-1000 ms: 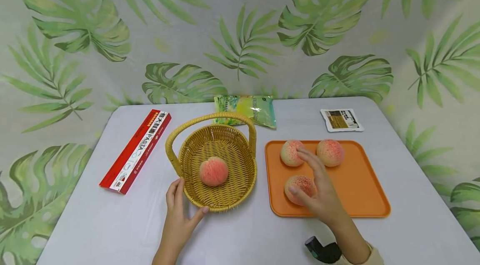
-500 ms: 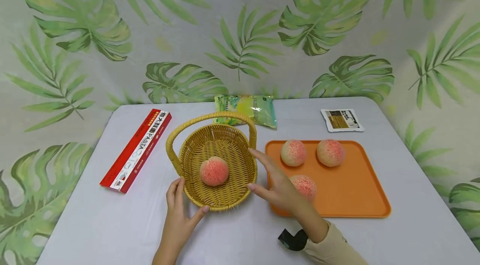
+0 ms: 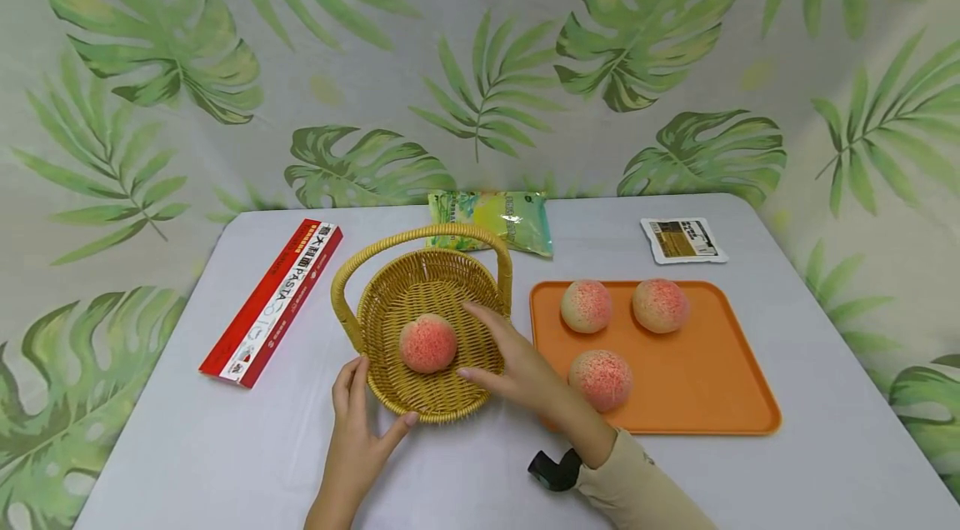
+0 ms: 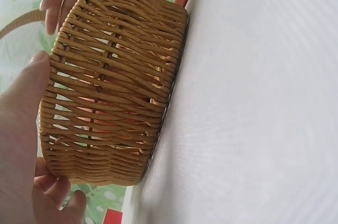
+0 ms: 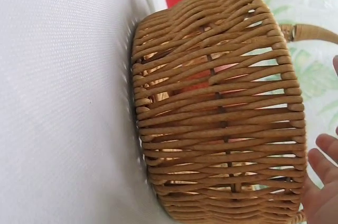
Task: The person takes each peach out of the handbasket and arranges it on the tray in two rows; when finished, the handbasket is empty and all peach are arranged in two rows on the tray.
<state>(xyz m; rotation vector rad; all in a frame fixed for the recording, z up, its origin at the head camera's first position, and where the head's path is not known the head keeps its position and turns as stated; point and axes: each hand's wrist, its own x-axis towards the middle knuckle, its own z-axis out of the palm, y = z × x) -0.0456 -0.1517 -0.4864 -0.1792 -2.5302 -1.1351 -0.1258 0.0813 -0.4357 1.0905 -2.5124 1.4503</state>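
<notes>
A pink peach sits inside the round wicker basket with its arched handle. My left hand grips the basket's near left side, thumb and fingers spread along the rim; the left wrist view shows its thumb at the rim. Over the basket's right side hangs my right hand, thumb and fingers parted, to the right of the peach and apart from it. In the right wrist view, the woven wall partly hides the peach.
Three more peaches, including a front one, lie on an orange tray at the right. A red pasta box is at the left. Behind the basket lies a green packet, and a white pouch is at the back right.
My right hand has moved left from above the peaches on the tray to over the basket's right side. The left hand, the basket and its peach have stayed in place.
</notes>
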